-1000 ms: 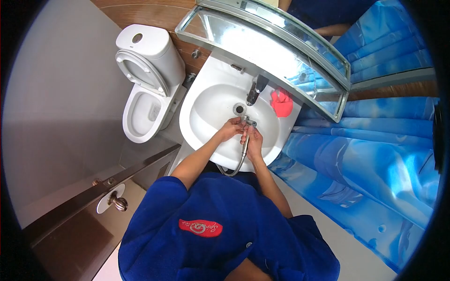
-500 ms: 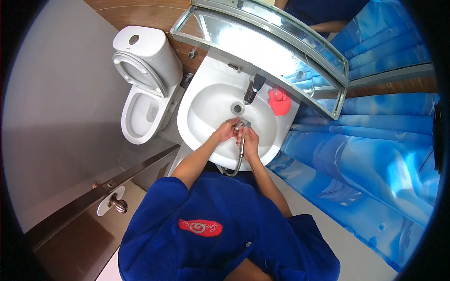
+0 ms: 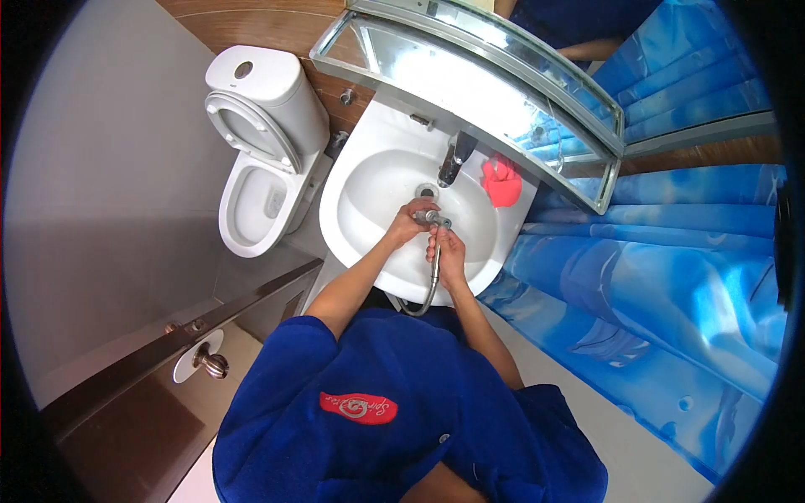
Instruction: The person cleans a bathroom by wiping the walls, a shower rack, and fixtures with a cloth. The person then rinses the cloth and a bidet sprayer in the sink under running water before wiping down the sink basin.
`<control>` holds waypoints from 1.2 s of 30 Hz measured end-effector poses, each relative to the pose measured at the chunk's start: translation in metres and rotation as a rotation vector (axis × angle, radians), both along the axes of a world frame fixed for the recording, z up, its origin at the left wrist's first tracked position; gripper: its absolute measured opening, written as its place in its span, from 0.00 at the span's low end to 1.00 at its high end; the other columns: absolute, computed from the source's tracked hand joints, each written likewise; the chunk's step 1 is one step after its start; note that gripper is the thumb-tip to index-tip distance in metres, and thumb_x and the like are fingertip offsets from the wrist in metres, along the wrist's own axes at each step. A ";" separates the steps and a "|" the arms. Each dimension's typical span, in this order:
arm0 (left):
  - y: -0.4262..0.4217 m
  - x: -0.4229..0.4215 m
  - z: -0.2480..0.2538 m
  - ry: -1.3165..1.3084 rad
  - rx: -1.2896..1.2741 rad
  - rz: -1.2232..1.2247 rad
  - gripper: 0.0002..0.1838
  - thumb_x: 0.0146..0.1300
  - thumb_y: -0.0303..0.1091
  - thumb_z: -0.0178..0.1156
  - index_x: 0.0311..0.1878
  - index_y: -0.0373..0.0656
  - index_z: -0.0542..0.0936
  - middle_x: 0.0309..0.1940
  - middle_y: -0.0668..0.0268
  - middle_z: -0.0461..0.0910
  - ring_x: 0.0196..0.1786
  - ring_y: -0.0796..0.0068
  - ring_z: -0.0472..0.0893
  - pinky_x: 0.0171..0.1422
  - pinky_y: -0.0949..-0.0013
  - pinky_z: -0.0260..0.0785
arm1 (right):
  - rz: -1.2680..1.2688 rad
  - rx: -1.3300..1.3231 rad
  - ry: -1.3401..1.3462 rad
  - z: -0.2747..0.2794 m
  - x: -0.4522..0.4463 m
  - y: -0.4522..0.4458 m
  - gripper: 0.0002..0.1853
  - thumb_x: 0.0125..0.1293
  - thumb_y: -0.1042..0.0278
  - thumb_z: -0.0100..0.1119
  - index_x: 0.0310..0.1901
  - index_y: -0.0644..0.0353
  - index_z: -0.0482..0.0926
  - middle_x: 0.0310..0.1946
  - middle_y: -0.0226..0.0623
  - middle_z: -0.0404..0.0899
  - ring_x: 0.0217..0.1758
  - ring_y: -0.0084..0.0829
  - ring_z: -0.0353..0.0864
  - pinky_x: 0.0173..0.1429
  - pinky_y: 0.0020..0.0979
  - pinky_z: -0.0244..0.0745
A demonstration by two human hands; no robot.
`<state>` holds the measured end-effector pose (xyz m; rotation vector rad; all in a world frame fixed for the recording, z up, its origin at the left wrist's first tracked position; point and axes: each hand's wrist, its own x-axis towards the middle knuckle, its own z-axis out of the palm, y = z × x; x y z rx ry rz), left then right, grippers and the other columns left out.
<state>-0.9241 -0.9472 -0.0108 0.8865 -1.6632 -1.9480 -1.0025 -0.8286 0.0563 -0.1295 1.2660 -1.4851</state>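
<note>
Over the white sink basin (image 3: 369, 194), my left hand (image 3: 411, 221) grips one end of a small metal valve fitting (image 3: 433, 218). My right hand (image 3: 448, 251) is closed round the upper end of a metal flexible hose (image 3: 434, 285), just below the fitting. The hose joins the fitting and curves down over the front rim of the sink. Behind my hands are the drain (image 3: 427, 191) and a dark chrome faucet (image 3: 455, 159). A red cloth-like item (image 3: 501, 182) lies on the sink's right ledge.
A white toilet (image 3: 254, 201) with its lid raised stands to the left. A mirror cabinet (image 3: 470, 92) overhangs the back of the sink. A blue curtain (image 3: 637, 277) hangs on the right. A door with a round knob (image 3: 213, 362) is at the lower left.
My left hand has shifted its hold and moved slightly up, so its fingers now partly cover the drain's lower edge. My right hand stays on the hose. The camera view has shifted slightly.
</note>
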 end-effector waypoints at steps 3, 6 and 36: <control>0.000 -0.003 0.007 -0.039 -0.028 -0.024 0.22 0.41 0.17 0.65 0.43 0.45 0.82 0.60 0.62 0.69 0.61 0.70 0.70 0.58 0.70 0.68 | 0.023 0.005 0.015 -0.006 0.003 0.000 0.14 0.70 0.55 0.48 0.39 0.60 0.72 0.22 0.26 0.69 0.19 0.17 0.67 0.22 0.19 0.64; 0.002 -0.007 0.007 -0.073 -0.061 -0.059 0.22 0.41 0.19 0.66 0.43 0.46 0.82 0.59 0.62 0.69 0.61 0.70 0.70 0.59 0.70 0.68 | 0.030 0.029 0.110 -0.009 0.006 -0.001 0.15 0.70 0.56 0.48 0.39 0.61 0.72 0.21 0.27 0.69 0.18 0.17 0.67 0.21 0.19 0.64; 0.005 -0.007 0.004 -0.059 -0.153 -0.055 0.20 0.41 0.26 0.66 0.43 0.50 0.81 0.52 0.57 0.75 0.58 0.59 0.73 0.61 0.66 0.66 | 0.065 0.060 0.193 0.001 0.010 0.006 0.12 0.70 0.59 0.49 0.37 0.60 0.74 0.20 0.26 0.69 0.18 0.16 0.66 0.21 0.19 0.62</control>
